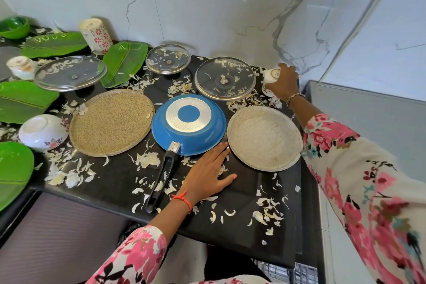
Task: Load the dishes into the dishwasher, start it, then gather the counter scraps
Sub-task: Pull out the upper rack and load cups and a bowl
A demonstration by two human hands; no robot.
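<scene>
**Right hand on a cup in the far corner, left hand flat by the pan**

We see our right hand (284, 83) curled over a small white cup (272, 74) at the far right corner of the black counter (253, 182), against the marble wall. Our left hand (207, 175) lies flat with fingers spread, its fingertips between the blue frying pan (189, 124) and a pale round plate (265, 137).

The pan lies upside down, its silver ringed base up and its black handle towards us. Left of it sits a speckled brown plate (111, 122). Behind stand three glass lids, the nearest (224, 78) dotted with scraps. White papery peelings (147, 159) litter the counter all round the dishes.

The hand hides most of the cup. A second white piece (267, 92) shows under the wrist, and we cannot tell what it is. The green leaf-shaped plates (13, 168) are cut off at the left edge.
</scene>
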